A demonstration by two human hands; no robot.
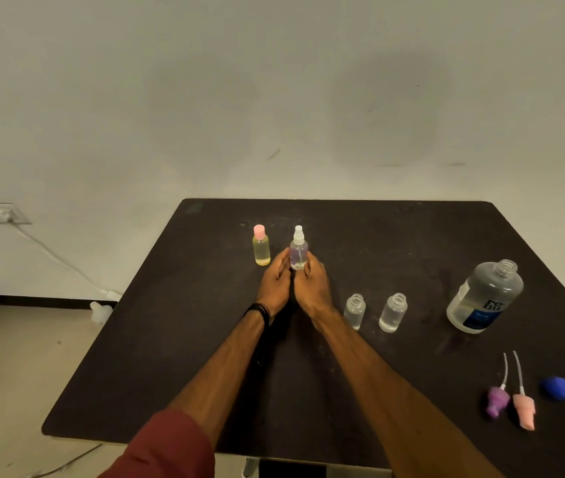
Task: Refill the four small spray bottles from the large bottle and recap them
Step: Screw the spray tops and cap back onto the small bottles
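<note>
1. On a dark table (pixel 177 339), seen from above by a head-worn camera, two bare forearms are stretched forward side by side toward the far middle of the tabletop.
2. A small clear spray bottle (pixel 298 255) with a white sprayer top is held upright on the table between both hands.
3. The left hand (pixel 275 282) is curled against the bottle's left side; a dark band is worn at its wrist and a dark red sleeve is seen near the elbow.
4. The right hand (pixel 312 282) is curled against the bottle's right side, fingers wrapped round its lower part.
5. Just left of this bottle, apart from it, a yellowish bottle (pixel 261 249) with a pink cap stands upright.
6. Nearer and to the right, two uncapped small bottles (pixel 354 311) (pixel 393 312) stand side by side, each partly filled with clear liquid.
7. Farther right, the large bottle (pixel 485 296), open-necked with a blue label, is seen standing.
8. At the near right edge, a purple sprayer top (pixel 496 401), a pink sprayer top (pixel 524 410) and a blue cap (pixel 557 388) are laid on the table.
</note>
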